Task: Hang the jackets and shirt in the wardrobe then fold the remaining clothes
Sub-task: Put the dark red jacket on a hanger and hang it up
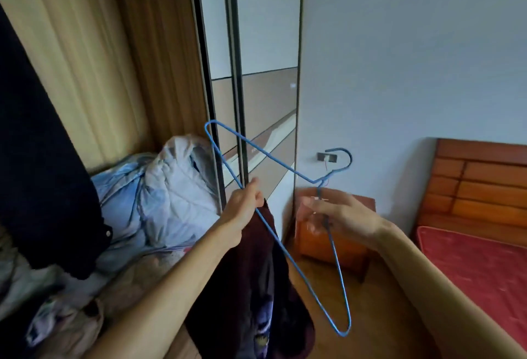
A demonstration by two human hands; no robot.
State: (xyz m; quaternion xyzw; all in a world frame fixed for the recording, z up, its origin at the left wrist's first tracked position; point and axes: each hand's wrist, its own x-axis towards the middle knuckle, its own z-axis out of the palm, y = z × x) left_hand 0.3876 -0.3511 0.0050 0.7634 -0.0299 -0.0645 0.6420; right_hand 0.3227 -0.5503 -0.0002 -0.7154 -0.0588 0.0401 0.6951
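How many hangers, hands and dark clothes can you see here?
Hangers: 1, the blue wire hanger
Hands: 2, the left hand and the right hand, both gripping the hanger
Dark clothes: 2, the maroon garment and the black garment
Total: 5

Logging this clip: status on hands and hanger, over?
Left hand grips blue hanger and maroon garment. Right hand pinches hanger below hook. Garment not yet on hanger. Wardrobe open.
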